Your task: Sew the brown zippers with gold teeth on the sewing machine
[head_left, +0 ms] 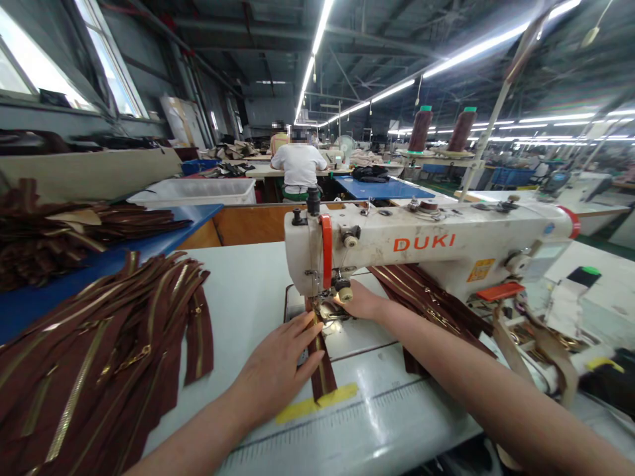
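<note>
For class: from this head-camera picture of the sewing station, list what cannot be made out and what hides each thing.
Head view:
- Needle: hidden by the right hand and the DUKI sewing machine.
- Part of the brown zipper: covered by the left hand.
- Wording on the yellow sticker: too small.
- Ruler scale: numbers too small.
- Clutter at lower right: blurred, cut off by the edge.

zippers [89, 357] on the sewing table [248, 284], left of the sewing machine [426, 248], more zippers [426, 304] under its arm, seated co-worker [298, 165] beyond
</note>
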The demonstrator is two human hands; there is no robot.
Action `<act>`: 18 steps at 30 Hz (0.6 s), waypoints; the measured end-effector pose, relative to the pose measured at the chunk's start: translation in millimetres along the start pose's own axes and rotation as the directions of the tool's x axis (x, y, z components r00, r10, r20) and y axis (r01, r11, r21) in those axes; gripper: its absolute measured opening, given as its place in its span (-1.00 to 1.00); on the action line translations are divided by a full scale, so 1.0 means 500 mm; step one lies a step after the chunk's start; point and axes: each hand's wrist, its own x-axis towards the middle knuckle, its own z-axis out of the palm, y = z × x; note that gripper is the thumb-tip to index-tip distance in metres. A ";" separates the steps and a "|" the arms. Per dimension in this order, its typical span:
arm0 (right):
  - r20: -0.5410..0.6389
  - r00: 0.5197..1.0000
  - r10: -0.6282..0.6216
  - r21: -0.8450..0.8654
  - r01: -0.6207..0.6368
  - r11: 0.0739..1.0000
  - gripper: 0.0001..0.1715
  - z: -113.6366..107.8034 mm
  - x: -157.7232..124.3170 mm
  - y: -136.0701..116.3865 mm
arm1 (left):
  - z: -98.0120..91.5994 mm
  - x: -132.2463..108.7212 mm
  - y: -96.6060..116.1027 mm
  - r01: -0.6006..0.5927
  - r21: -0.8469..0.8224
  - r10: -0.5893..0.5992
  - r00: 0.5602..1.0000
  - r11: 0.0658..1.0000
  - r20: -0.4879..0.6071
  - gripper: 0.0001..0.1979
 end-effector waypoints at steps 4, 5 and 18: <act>-0.120 0.993 0.003 -0.131 -0.018 0.991 -0.75 -0.011 -0.089 -0.034 | -0.001 -0.006 0.010 -0.013 0.046 0.017 0.997 0.999 -0.082 -0.63; -0.138 0.990 -0.010 -0.160 -0.013 0.987 -0.74 -0.007 -0.120 -0.048 | -0.002 -0.010 0.017 -0.027 0.065 0.033 0.994 0.998 -0.103 -0.65; -0.045 0.998 -0.052 -0.185 0.043 0.982 -0.78 0.055 -0.280 -0.143 | -0.041 -0.090 0.117 -0.243 0.183 0.266 0.956 0.953 -0.119 -0.64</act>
